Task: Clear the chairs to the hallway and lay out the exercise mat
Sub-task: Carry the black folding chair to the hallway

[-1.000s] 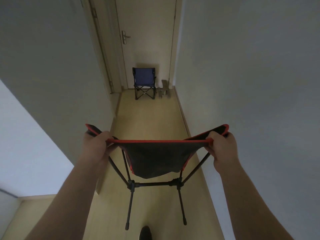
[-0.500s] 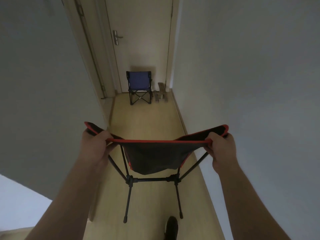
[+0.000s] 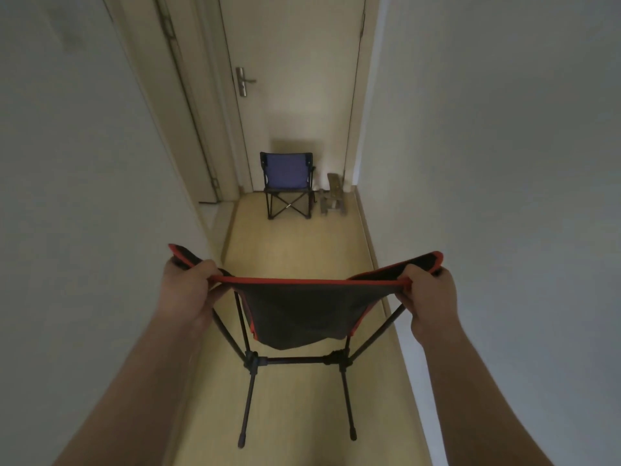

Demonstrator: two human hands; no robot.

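I hold a black folding camp chair with red trim (image 3: 302,314) in front of me, lifted off the hallway floor, its thin black legs hanging down. My left hand (image 3: 188,290) grips the left top corner of its fabric back. My right hand (image 3: 428,295) grips the right top corner. A blue folding chair (image 3: 287,183) stands at the far end of the hallway, in front of a closed door. No exercise mat is in view.
The hallway is narrow, with a white wall close on the right (image 3: 504,196) and another on the left (image 3: 84,196). A closed door with a metal handle (image 3: 243,81) ends it. A small wooden stool-like object (image 3: 332,195) stands beside the blue chair. A side doorframe (image 3: 188,112) opens left.
I have moved forward down the hallway with the chair; the blue chair and the end door appear nearer. Both hands keep the same grip.
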